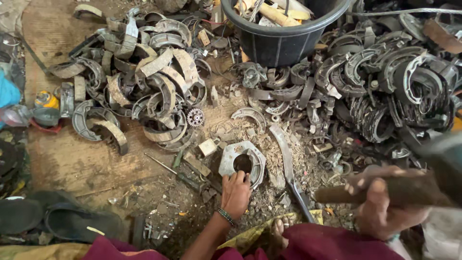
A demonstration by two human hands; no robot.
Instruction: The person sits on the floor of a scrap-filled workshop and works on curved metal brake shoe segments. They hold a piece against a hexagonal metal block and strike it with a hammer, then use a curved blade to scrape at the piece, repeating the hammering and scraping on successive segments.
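Left hand (236,192) lies palm down, fingers loosely spread, fingertips touching the near edge of the grey hexagonal metal plate with a round centre hole (242,162), not gripping it. Right hand (380,202) is fisted around a brown wooden handle (385,191), held level to the right of the plate. Just right of the plate lies a long flat metal bar (287,161); beyond it stands a black plastic tub (284,41).

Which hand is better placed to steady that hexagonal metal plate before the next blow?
Left. The left hand already rests on the hexagonal metal plate at its near edge, while the right hand is off to the side, gripping the hammer handle.
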